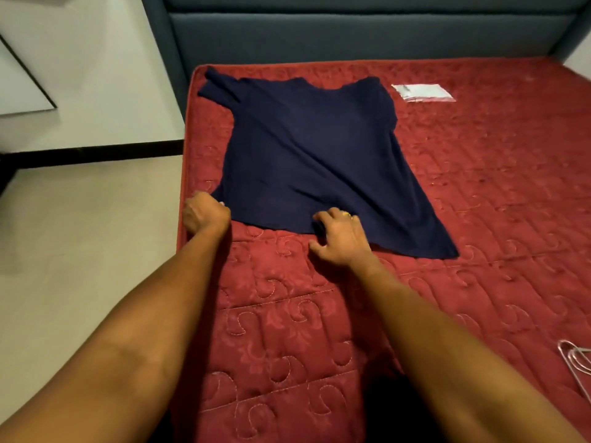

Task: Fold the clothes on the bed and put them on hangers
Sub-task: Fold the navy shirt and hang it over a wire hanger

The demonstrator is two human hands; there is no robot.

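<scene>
Shirt [313, 148] on the bed [479, 193], navy and spread nearly flat, neck end far from both hands and hem right at the fingertips. It looks a thin, limp knit: light, no stiffness at all, likely to sag and crease wherever it goes unsupported, and to drag a little on the quilted cover. The best hold, I'd judge, is at the hem corners or the shoulder seams, pinched, not scooped.

Left hand [206, 212] sits at the near hem corner, knuckles up and fingers curled tight. It looks to be pinching that corner, though the fingertips are hidden. Right hand [342, 238] lies on the middle of the hem, fingers bent and pressing down on the cloth, thumb splayed out onto the bed, nothing gripped. The far hem corner trails off beyond the right hand, out of its reach for now.

Hangers [575, 359] lie well off to that hand's outer side, at the frame edge, untouched.
</scene>
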